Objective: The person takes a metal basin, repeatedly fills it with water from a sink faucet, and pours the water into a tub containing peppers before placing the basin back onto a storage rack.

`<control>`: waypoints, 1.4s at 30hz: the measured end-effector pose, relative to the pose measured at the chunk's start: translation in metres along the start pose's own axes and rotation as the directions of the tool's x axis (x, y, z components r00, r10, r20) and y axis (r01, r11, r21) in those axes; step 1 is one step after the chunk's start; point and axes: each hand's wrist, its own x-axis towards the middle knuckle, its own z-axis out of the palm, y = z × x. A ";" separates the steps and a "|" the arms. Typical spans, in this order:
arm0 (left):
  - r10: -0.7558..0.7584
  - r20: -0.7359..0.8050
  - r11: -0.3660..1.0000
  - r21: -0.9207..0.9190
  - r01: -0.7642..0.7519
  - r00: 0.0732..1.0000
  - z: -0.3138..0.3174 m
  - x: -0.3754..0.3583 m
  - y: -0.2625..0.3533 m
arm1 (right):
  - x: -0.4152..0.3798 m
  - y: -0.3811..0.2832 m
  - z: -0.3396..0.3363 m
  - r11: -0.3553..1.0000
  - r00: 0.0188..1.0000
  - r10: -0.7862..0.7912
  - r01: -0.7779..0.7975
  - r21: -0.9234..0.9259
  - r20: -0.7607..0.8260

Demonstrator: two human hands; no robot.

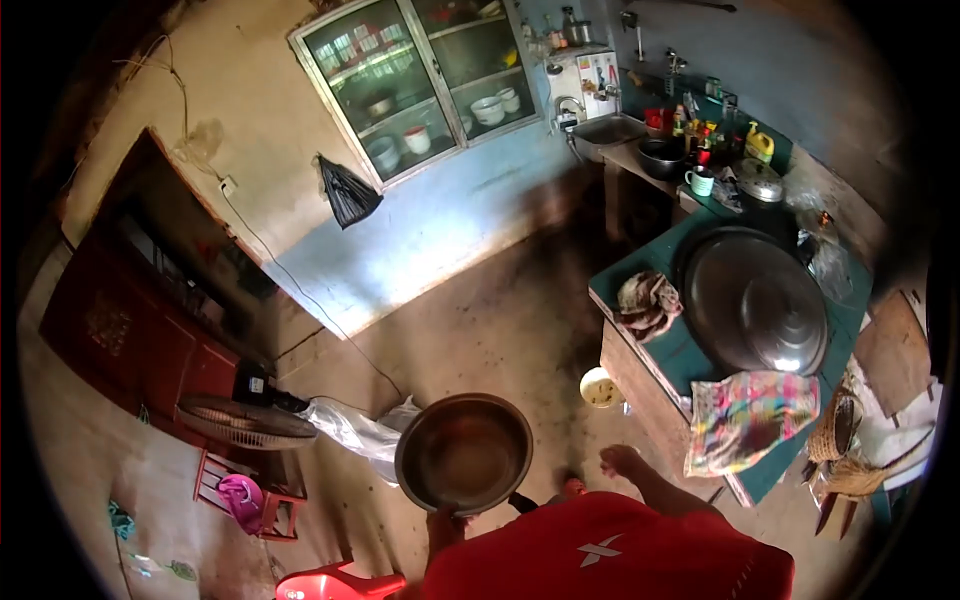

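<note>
A wide, empty-looking brown metal basin [464, 452] is held out at the person's left side. My left hand [447, 515] grips the basin's near rim, partly hidden beneath its edge. My right hand [620, 461] hangs in front of the red shirt, away from the basin, with its fingers curled; too small to tell whether anything is in them. Beyond it, a pale bucket [600, 388] stands on the floor beside the green-topped counter.
At right, the green counter [650, 372] carries a large lidded pan [757, 300], a checked cloth [750, 420] and a crumpled cloth [649, 305]. A standing fan [247, 421], red stool [285, 510] and red plastic chair [335, 584] are at left. A sink [610, 129] is at the back.
</note>
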 end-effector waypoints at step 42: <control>-0.291 -0.166 0.373 0.887 0.272 0.942 0.291 0.707 0.237 | 0.481 -0.267 -0.526 0.463 0.505 0.728 0.138 0.876 -0.464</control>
